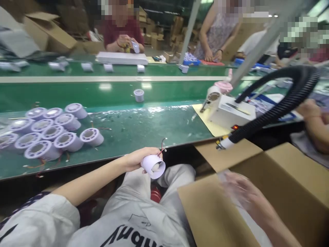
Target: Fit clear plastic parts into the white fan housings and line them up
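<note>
A: There it is, the lilac, cup-shaped plastic housing [148, 165], over the lap and just off the bench edge, its open mouth tipped down to the right!

B: And the left hand [137, 159] has it gripped, fingers wrapped round the wall. A pale, rounded part [155, 167] shows inside.

A: What's good handling here?

B: Firm but gentle, I'd say; that wall looks thin, so no squeezing. And those slim red and dark wire leads [161, 146] rising beside the hand want to hang loose, never pinched or tugged.

A: The right hand [240, 188]?

B: A blur, over the brown cardboard box [282, 178]! Something clear and film-like seems to be at the fingers, but whether they close on it, I cannot tell.

A: And the black ribbed hose [267, 116] ends close above a flap!

B: So that arm does well to give its white, metal-ended tip [224, 142] room.

A: Left along the green bench top [133, 127], a cluster of matching lilac housings [52, 132], leads trailing.

B: Elbow clear of those! Beyond, one lone lilac housing [139, 96] sits on the green belt [77, 91].
</note>
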{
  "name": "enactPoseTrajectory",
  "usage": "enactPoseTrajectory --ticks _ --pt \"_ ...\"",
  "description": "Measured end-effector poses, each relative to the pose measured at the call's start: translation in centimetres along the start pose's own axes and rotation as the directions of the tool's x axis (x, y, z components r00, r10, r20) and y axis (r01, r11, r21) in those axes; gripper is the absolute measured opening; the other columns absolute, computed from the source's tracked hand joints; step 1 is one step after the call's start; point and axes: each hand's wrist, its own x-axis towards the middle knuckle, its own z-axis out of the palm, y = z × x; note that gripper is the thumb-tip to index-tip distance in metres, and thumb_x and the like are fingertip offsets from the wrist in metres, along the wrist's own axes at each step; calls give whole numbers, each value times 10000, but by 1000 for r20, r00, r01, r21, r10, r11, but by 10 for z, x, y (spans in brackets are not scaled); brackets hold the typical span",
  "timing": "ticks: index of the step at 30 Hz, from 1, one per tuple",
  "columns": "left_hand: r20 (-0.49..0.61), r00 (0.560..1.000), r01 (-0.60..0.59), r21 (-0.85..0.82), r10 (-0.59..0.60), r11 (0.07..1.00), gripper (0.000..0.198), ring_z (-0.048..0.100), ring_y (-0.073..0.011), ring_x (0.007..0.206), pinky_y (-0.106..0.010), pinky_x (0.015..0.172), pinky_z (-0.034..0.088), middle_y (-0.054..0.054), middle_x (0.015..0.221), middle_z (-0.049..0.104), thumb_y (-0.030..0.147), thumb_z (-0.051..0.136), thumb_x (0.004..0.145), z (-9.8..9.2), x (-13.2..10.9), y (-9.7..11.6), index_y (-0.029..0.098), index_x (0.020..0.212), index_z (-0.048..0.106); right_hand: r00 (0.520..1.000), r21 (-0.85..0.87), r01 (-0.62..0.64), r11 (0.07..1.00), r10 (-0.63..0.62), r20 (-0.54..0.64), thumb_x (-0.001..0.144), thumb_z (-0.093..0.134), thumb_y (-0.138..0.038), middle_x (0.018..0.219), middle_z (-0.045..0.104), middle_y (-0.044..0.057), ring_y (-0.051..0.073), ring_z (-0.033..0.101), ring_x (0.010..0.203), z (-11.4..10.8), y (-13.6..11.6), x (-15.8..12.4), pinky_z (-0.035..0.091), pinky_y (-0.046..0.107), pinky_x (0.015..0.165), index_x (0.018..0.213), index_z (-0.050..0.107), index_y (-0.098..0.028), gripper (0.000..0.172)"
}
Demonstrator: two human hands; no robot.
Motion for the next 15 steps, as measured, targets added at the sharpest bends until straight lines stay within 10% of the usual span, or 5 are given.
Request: enactPoseTrajectory --ticks 3,7,10,15 --pt "147 986 35 242 -73 970 320 440 -82 507 -178 375 311 -13 732 565 426 481 866 23 19 -1 143 885 628 973 -372 204 905 -146 180 835 648 -366 1180 570 126 301 622 1053 44 -24 11 569 457 845 1258 603 -316 429" --pt "196 973 -220 641 120 736 278 573 -148 810 -254 741 456 -42 931 630 342 462 904 42 21 4 176 915 685 949 -699 315 642 -217 228 821 586 -95 1295 538 140 317 566 1057 92 -44 35 565 462 797 1216 640 -285 442" --pt "106 973 -208 782 204 588 284 585 -191 924 -316 868 425 -60 1056 626 344 457 911 46 17 4 200 962 696 954 -652 290 700 -156 258 783 648 -109 1367 486 139 293 562 1049 99 -42 37 576 417 784 1054 694 -225 299" --pt "75 991 -131 698 110 704 300 594 -174 866 -270 797 431 -37 963 673 331 431 908 40 24 1 176 948 685 963 -685 266 678 -225 151 836 632 -193 1341 501 128 275 561 1020 96 -35 30 573 398 763 1239 619 -280 412"
